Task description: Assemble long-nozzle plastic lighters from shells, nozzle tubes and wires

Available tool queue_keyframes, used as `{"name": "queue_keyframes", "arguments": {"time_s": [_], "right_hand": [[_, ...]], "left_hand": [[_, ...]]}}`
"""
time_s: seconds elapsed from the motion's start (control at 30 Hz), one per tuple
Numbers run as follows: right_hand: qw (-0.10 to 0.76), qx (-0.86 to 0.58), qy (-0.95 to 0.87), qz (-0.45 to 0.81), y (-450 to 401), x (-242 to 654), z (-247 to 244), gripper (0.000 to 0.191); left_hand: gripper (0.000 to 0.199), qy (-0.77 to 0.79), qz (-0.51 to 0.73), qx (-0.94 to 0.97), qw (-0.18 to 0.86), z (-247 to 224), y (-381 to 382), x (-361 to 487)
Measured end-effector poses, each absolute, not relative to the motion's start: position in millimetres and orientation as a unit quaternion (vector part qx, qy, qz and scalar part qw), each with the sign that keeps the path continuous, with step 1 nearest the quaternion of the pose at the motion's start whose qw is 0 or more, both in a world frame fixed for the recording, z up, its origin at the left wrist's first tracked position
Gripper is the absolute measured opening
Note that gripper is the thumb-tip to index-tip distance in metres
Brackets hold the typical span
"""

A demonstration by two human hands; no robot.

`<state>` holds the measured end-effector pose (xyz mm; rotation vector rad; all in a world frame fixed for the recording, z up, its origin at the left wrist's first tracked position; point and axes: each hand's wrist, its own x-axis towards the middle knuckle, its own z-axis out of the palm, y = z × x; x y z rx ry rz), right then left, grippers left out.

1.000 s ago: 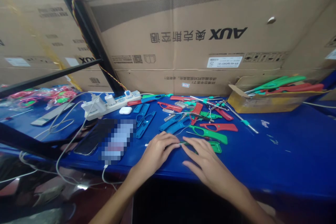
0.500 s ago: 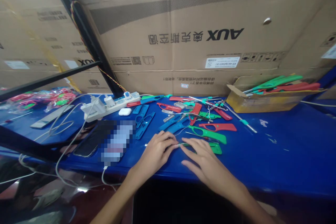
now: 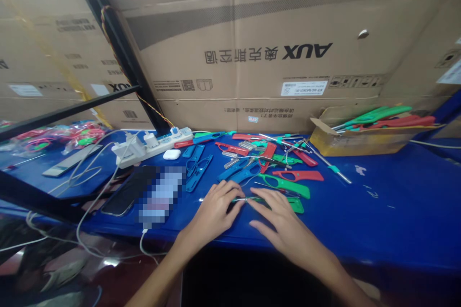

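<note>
My left hand (image 3: 218, 205) is curled over a thin metal rod (image 3: 202, 200) at the table's front edge, its thumb and fingertips meeting at the rod's right end. Close beside it, my right hand (image 3: 275, 211) has its fingers apart, the index fingertip touching where the rod joins a green shell (image 3: 297, 205) that lies partly under this hand. Just beyond my hands are a green handle half (image 3: 288, 184), a red one (image 3: 302, 175) and blue ones (image 3: 248, 171), mixed with metal rods and wires.
A cardboard box (image 3: 363, 142) of green and red lighters stands at the back right. On the left are a white power strip (image 3: 162, 144), an earphone case (image 3: 172, 154), two phones, cables and bagged pink items (image 3: 86, 134). Large cartons (image 3: 252, 9) form the back wall.
The left hand's thumb and fingers have spread a little, showing more of the rod between them. The right hand has barely moved. The camera view has shifted slightly.
</note>
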<state>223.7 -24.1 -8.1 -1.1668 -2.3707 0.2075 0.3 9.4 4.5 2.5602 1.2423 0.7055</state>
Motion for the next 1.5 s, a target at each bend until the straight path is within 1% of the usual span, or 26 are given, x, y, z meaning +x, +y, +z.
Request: {"name": "queue_keyframes", "arguments": {"time_s": [0.1,0.3,0.4,0.47,0.63,0.8,0.93,1.03,1.2,1.5], "right_hand": [[0.29,-0.42,-0.857,0.071,-23,224,-7,0.038],[0.497,-0.469,-0.726,0.069,-25,228,-3,0.02],[0.535,-0.468,-0.702,0.043,-28,229,-1,0.019],[0.539,-0.459,-0.705,0.035,-29,229,-1,0.021],[0.538,-0.459,-0.705,0.061,-28,230,-2,0.018],[0.501,-0.48,-0.717,0.063,-23,229,-5,0.012],[0.459,-0.507,-0.726,0.076,-20,227,-8,0.016],[0.437,-0.498,-0.74,0.117,-17,229,-9,0.019],[0.43,-0.471,-0.756,0.149,-12,231,-11,0.024],[0.431,-0.47,-0.753,0.16,-12,232,-12,0.025]], "left_hand": [[0.015,0.423,0.238,0.867,0.109,5,9,0],[0.016,0.405,0.249,0.871,0.124,6,11,-1],[0.017,0.397,0.259,0.871,0.128,7,11,-1],[0.019,0.388,0.267,0.872,0.132,8,10,-1],[0.022,0.37,0.262,0.881,0.134,11,8,-1],[0.03,0.333,0.219,0.912,0.098,13,6,0],[0.033,0.309,0.206,0.925,0.084,13,5,2],[0.037,0.31,0.198,0.926,0.085,12,5,3],[0.039,0.325,0.188,0.923,0.08,10,5,3],[0.04,0.334,0.186,0.919,0.095,11,5,3]]}}
